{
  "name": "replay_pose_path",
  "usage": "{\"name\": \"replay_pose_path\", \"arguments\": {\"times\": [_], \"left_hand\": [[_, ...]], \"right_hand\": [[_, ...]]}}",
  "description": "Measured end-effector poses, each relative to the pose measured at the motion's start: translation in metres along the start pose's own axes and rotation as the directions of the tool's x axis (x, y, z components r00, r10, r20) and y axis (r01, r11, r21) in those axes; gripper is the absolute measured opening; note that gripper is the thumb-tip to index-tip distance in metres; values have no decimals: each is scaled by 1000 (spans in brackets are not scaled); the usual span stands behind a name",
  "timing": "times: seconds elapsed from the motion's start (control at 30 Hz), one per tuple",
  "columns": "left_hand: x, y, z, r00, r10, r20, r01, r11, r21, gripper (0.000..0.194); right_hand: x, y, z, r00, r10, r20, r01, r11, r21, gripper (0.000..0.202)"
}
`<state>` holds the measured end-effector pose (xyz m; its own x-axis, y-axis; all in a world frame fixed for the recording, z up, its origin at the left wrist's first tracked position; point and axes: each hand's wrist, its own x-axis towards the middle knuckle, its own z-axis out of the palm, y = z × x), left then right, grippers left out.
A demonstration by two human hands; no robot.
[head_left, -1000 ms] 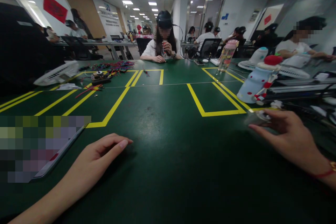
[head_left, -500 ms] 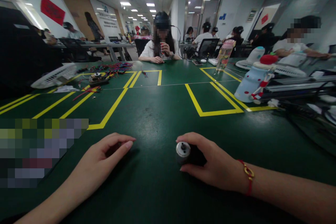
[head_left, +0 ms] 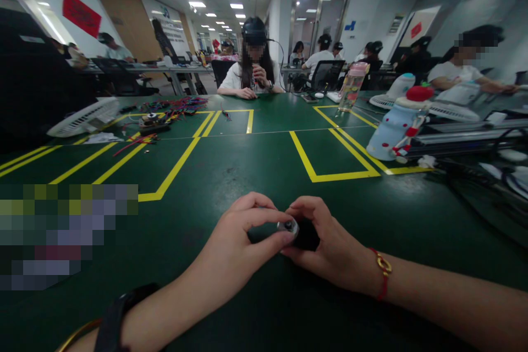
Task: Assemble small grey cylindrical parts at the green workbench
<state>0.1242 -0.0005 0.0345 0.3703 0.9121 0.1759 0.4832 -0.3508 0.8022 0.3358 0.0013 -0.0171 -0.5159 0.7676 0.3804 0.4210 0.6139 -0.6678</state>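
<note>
A small motor (head_left: 292,227), a silver cylinder with a dark hub and holes in its end face, stands near the middle of the green table (head_left: 231,176). From the left, my left hand (head_left: 251,234) has its thumb and fingers closed about the motor's upper part. My right hand (head_left: 325,236) is curled round it from the other side, fingertips behind and thumb in front. Between them the two hands hide most of the motor's body. A dark band sits on my left wrist and a red cord bracelet on my right.
Yellow tape (head_left: 346,177) marks rectangles on the table. A blue bottle (head_left: 390,129), a clear bottle (head_left: 352,88) and black metal rails (head_left: 457,140) lie to the right. Wires (head_left: 177,107) and a white fan (head_left: 84,115) are at the far left. A person (head_left: 253,66) sits opposite.
My left hand has moved right, from beside the motor onto it, and has closed on it. My right hand has stayed around the motor almost in place.
</note>
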Motion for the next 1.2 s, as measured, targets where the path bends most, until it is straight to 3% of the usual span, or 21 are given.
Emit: {"name": "replay_pose_path", "arguments": {"times": [0.17, 0.27, 0.43, 0.57, 0.7, 0.87, 0.97, 1.07, 1.13, 1.2], "left_hand": [[-3, -1, -11, 994, -61, -89, 59, 998, -25, 17], [-7, -16, -10, 996, -81, -23, 83, 994, 74, 15], [-9, -36, 12, 995, 3, 99, -35, 945, 324, 12], [-9, -34, 10, 992, -32, 119, -9, 946, 323, 21], [-27, -41, -33, 986, -161, 43, 147, 962, 231, 35], [-64, -70, -90, 890, -426, -164, 450, 877, 170, 43], [-73, -82, -98, 835, -496, -238, 532, 839, 117, 43], [-72, -88, -95, 852, -480, -208, 510, 852, 119, 49], [-69, -90, -92, 863, -467, -192, 495, 858, 136, 51], [-68, -91, -91, 864, -465, -194, 493, 858, 143, 50]], "right_hand": [[4, -6, -6, 998, 66, -1, -66, 997, -29, 55], [8, -9, -9, 996, 91, -10, -91, 994, -59, 38], [10, -12, -5, 993, 100, -54, -104, 991, -83, 34], [9, -7, -14, 991, 116, -73, -124, 984, -124, 37], [-6, 22, -64, 950, 225, -217, -282, 917, -281, 40], [-52, 90, -159, 750, 369, -550, -639, 618, -457, 53], [-74, 121, -193, 706, 360, -610, -691, 539, -481, 59], [-74, 121, -188, 767, 160, -621, -615, 460, -640, 74], [-60, 98, -162, 847, -4, -532, -473, 451, -757, 79], [-40, 63, -122, 932, -37, -360, -283, 547, -788, 72]]}}
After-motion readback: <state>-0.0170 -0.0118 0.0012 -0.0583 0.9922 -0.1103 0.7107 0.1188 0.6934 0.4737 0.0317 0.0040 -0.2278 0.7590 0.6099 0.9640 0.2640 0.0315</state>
